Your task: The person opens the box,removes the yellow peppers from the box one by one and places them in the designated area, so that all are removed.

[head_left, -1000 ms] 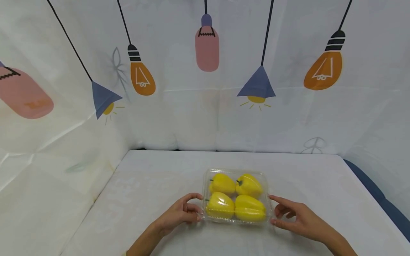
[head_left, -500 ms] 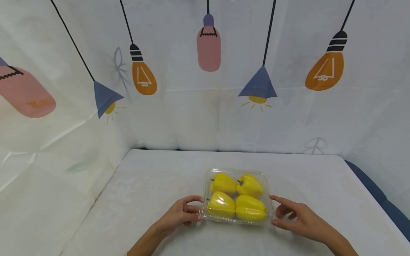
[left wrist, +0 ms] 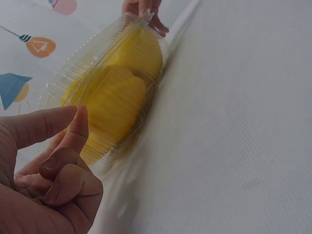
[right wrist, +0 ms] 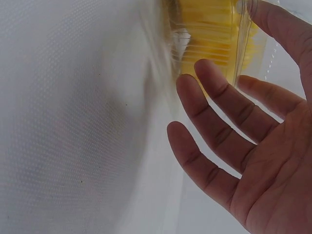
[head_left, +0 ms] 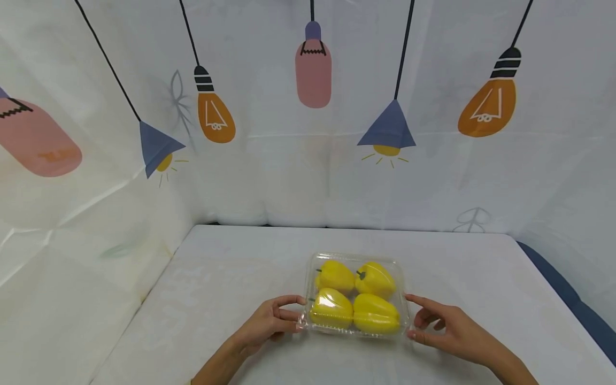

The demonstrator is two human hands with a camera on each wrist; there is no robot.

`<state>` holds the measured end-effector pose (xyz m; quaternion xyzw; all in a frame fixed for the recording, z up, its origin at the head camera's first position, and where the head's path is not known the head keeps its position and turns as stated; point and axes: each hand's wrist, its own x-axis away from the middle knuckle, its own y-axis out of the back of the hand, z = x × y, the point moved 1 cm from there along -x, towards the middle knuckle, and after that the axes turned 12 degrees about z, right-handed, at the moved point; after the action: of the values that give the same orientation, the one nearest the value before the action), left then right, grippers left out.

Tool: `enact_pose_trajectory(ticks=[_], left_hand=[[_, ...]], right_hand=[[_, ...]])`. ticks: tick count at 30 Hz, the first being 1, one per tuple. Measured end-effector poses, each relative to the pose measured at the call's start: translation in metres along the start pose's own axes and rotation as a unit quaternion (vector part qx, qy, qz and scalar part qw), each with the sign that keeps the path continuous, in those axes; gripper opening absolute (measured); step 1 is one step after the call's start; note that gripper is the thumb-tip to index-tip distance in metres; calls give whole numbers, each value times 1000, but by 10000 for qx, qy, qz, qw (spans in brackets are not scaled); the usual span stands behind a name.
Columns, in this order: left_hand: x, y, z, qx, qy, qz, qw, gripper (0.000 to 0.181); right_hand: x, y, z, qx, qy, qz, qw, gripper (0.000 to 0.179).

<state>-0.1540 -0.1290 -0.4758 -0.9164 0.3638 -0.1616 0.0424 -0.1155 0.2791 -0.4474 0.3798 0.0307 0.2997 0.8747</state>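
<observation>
Left hand (head_left: 266, 324) at the near-left corner of the clear plastic box (head_left: 354, 294), fingers curled, tips at its rim, apparently pinching. Right hand (head_left: 445, 330) at the right edge, fingers spread, touching. Box sits on white table (head_left: 231, 278), four yellow peppers (head_left: 353, 299) inside. Lamp-print backdrop (head_left: 308, 107) behind.

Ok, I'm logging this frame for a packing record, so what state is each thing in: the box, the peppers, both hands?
Clear plastic box: lid closed, flat on the table.
Yellow peppers: four, packed two by two inside the box.
Left hand: fingertips at the box's left edge, fingers curled.
Right hand: fingers spread, tips at the box's right edge.
</observation>
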Motion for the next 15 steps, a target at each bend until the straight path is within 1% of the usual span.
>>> enact_pose_trajectory(ticks=[8, 15], left_hand=[[1, 0, 0, 17, -9, -77, 10000, 49], [2, -1, 1, 101, 80, -152, 9998, 50]], right_hand=[[0, 0, 0, -17, 30, -28, 10000, 69], [2, -1, -2, -27, 65, -40, 10000, 68]])
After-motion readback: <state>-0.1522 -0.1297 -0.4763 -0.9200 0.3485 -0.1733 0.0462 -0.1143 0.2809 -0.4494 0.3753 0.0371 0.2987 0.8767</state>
